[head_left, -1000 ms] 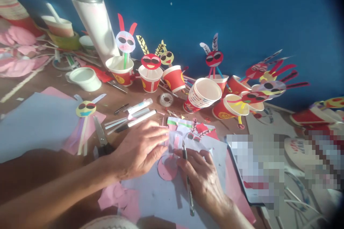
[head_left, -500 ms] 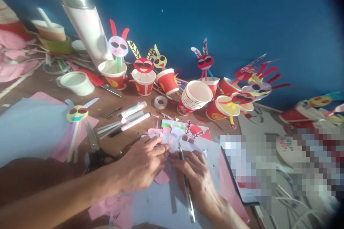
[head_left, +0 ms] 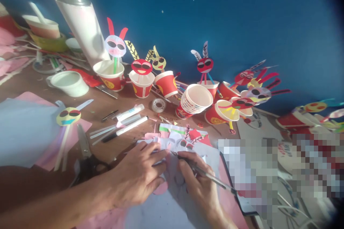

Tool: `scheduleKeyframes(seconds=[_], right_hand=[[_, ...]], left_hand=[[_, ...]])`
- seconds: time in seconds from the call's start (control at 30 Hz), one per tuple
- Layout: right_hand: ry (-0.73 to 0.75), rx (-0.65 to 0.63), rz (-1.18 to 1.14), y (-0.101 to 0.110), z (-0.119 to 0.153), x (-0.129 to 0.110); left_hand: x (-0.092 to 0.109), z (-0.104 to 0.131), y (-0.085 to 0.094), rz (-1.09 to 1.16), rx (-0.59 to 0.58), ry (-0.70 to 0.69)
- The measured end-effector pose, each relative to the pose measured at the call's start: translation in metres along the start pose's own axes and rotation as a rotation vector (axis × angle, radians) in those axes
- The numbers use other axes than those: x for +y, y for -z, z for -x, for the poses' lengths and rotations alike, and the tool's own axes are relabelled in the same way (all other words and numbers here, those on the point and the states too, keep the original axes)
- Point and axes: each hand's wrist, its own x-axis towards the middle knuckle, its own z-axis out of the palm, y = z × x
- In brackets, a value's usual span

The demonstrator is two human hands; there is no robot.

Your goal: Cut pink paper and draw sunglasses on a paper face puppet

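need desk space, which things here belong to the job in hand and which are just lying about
Seems part of the job:
slim grey pen, in right hand
pale paper sheet, under left hand
round pink paper disc, by left hand

Probably just lying about:
round white handled cup
tall white cylindrical flask

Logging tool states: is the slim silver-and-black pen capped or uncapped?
Uncapped: the pen in the right hand shows a bare, tapered tip.

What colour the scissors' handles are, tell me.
The scissors' handles are black, best in the head view.
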Motion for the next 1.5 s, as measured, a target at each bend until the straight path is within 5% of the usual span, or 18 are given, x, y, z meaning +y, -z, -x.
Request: scheduleKeyframes(seconds=[0.8, 1.5], right_hand=[[0.161, 0.057, 0.262, -0.0066, -0.0037, 0.0042], [0.212, 0.059, 0.26, -0.0061, -0.0058, 0.0003]], left_hand=[[0.0003, -0.0005, 0.0012, 0.055, -0.035, 0.037], [0.0021, -0.0003, 0.0029, 0.053, -0.074, 0.059]])
